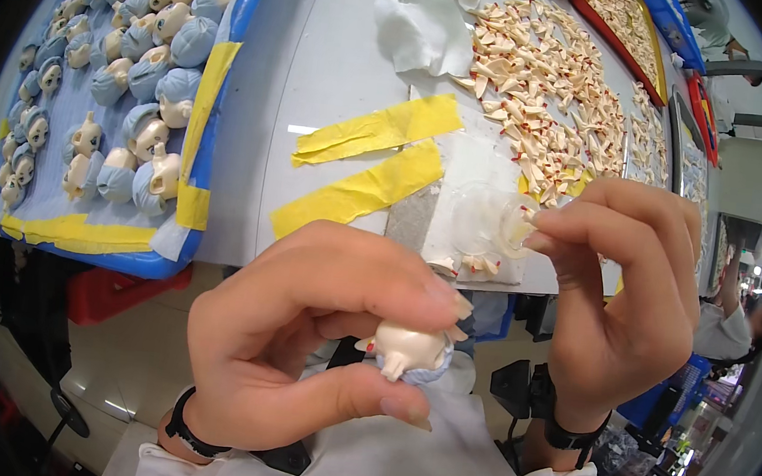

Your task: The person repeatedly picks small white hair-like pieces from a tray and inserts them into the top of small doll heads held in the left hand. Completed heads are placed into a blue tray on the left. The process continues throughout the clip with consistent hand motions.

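My left hand [326,334] is closed around a small doll head [407,351], cream with pale blue hair, between thumb and fingers. A red-marked pointed piece like an ear sticks out of its left side. At the right, my right hand [621,270] pinches a small cream ear piece [527,213] with a red mark, mostly hidden by the fingertips. Just beside those fingertips is a clear, shallow round dish [492,226] on a white pad. A few ear pieces [479,265] lie at the pad's near edge.
A blue tray [145,263] edged with yellow tape holds several doll heads at the left. Yellow tape strips [358,190] lie on the grey table. Beyond the pad are a heap of ear pieces [552,80] and a white cloth [419,31]. Another person [726,326] is at far right.
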Available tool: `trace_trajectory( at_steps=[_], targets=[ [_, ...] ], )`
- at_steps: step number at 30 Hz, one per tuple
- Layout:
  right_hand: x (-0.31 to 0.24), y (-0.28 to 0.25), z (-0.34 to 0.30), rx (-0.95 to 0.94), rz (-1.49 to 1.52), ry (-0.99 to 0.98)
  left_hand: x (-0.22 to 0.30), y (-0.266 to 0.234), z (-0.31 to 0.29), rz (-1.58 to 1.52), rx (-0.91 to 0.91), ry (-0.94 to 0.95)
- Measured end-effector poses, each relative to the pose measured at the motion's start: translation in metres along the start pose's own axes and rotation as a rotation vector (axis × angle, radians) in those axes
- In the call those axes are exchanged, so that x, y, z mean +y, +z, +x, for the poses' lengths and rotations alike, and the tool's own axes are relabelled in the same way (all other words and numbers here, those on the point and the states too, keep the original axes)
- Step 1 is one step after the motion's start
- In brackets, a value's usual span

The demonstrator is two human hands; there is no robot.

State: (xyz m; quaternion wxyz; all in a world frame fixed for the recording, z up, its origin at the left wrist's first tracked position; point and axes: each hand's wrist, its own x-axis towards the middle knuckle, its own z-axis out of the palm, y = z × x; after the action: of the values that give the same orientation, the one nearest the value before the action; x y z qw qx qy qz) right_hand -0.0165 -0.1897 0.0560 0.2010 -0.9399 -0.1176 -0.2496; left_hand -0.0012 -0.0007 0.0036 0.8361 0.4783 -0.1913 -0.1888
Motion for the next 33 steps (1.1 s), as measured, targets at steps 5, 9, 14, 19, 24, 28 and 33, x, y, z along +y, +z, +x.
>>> trace_trajectory(
  at_steps=[5,9,14,19,24,28,33],
  targets=[
    [-0.014,-0.009,-0.014,0.037,0.489,0.198,0.004,0.019,0.000,-0.133,0.162,-0.098],
    [-0.027,-0.008,-0.015,-0.143,0.648,0.175,0.002,0.020,-0.002,-0.006,0.138,-0.027],
    [-0.027,-0.003,-0.024,-0.035,0.500,0.068,-0.003,0.010,-0.010,0.137,0.071,0.059],
    [-0.019,-0.014,-0.028,-0.151,0.573,0.104,-0.004,0.016,-0.011,0.296,0.069,0.160],
    [-0.022,-0.026,-0.038,-0.294,1.133,0.568,0.003,0.033,0.007,0.801,-0.100,0.505],
    [0.009,-0.048,-0.043,-0.241,0.923,0.518,0.010,0.039,0.004,1.128,-0.134,0.543],
    [0.128,-0.133,-0.078,0.133,0.030,0.797,0.050,-0.021,0.004,1.553,0.239,0.347]
  ],
)
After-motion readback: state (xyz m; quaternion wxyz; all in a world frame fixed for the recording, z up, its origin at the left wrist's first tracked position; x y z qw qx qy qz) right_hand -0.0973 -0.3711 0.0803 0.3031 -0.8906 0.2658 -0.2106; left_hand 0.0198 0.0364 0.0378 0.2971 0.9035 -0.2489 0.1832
